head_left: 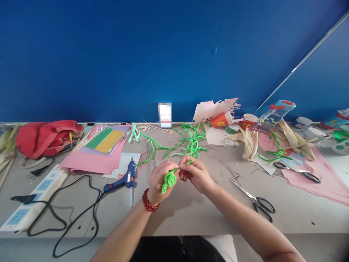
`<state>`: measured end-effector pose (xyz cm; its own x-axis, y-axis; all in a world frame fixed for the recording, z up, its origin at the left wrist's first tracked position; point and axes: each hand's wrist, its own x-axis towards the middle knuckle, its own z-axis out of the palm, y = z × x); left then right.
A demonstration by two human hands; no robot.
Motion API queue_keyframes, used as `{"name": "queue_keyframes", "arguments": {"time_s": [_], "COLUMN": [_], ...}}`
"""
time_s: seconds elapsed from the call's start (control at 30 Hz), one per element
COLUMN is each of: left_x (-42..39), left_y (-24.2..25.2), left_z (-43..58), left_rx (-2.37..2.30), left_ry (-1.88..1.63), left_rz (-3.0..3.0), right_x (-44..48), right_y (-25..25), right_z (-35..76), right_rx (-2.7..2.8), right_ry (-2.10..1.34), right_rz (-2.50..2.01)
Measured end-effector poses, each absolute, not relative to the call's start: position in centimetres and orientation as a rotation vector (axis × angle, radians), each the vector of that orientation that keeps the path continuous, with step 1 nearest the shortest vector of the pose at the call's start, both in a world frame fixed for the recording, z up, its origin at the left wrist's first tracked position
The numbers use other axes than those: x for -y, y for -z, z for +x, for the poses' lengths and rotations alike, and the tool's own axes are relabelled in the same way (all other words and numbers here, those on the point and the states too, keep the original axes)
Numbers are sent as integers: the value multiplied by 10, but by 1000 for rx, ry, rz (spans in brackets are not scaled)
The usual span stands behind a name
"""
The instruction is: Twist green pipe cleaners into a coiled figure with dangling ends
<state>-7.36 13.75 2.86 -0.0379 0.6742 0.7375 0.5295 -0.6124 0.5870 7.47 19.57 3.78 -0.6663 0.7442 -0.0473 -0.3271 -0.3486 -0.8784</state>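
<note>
So, left hand [160, 181] has its fingers wrapped firmly round the coiled green pipe cleaner [169, 181], held up off the desk [174, 225] w/ right hand [195, 174] pinching the loose green strand [188, 162] narrow. Metal ruler [151, 156] just behind, glue gun [128, 178] left, scissors [257, 202] right, so approx 1 open gap for working.

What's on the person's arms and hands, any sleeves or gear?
A bracelet of round red beads circles the wrist above the left hand. The left forearm and right forearm show no sleeves. The right hand wears no glove.
</note>
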Motion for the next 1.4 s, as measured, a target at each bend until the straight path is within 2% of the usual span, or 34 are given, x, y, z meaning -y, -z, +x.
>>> {"name": "queue_keyframes", "arguments": {"time_s": [0.1,0.17,0.23,0.43,0.57,0.93,1.4], "left_x": [-136,-136,-135,-137,-136,-135,-135], "left_y": [-31,-33,-33,-30,-32,-31,-34], "left_z": [-73,-72,-72,-71,-70,-74,-74], "left_rx": [-1342,-1354,-1327,-1195,-1176,-1237,-1174], "left_ry": [-1731,-1706,-1680,-1693,-1686,-1669,-1635], "left_rz": [1977,1823,1661,1411,1412,1593,1576], "right_x": [-194,-194,-194,-200,-203,-203,-206], "right_y": [-40,-40,-41,-48,-52,-60,-61], "right_z": [76,78,81,87,88,92,96], "right_rx": [1172,1272,1452,1945,2062,2186,2316], "right_ry": [-2121,-2044,-1796,-745,-407,-273,-372], "right_rz": [-612,-606,-612,-466,-426,-425,-417]}}
